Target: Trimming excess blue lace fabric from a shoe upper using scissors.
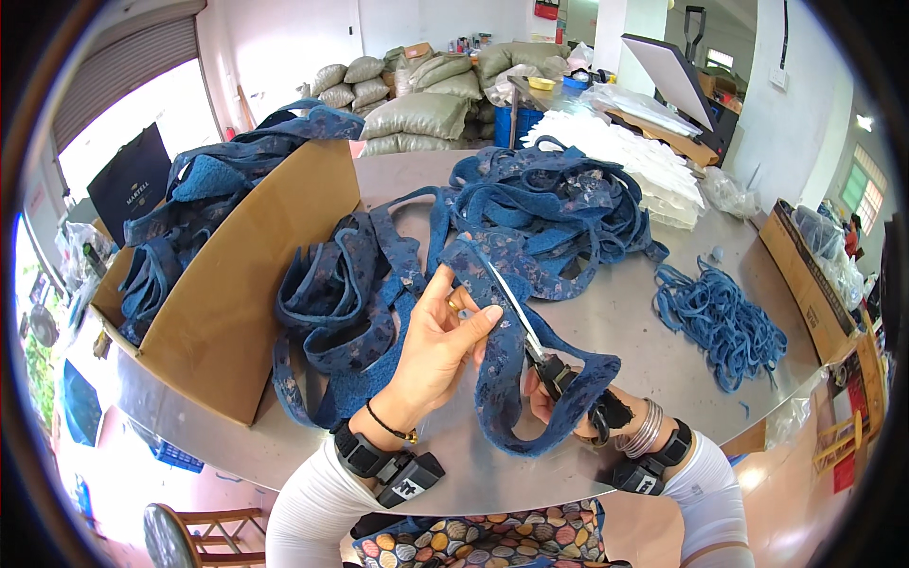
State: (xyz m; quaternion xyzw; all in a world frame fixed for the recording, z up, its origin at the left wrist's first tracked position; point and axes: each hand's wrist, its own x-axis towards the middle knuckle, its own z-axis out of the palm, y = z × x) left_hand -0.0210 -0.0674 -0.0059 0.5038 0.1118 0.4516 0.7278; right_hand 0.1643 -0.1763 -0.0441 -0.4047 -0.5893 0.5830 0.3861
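Observation:
My left hand [428, 352] is closed on a blue patterned fabric strip [506, 352], with the thumb on top. The strip loops down toward me and curls up again at the right. My right hand [540, 398] grips scissors [553, 371] with black handles, partly hidden by the fabric. Their long blades lie along the strip's right edge, pointing away from me. Beyond my hands is a large tangle of blue strips [540, 208]. Folded strips [327, 293] lie to the left of my left hand.
A cardboard box [256, 293] full of blue strips stands at the left of the metal table [417, 464]. On the right lie a heap of thin blue trimmings [721, 322] and, farther back, stacked white sheets [625, 156]. Sacks [417, 115] are piled beyond the table.

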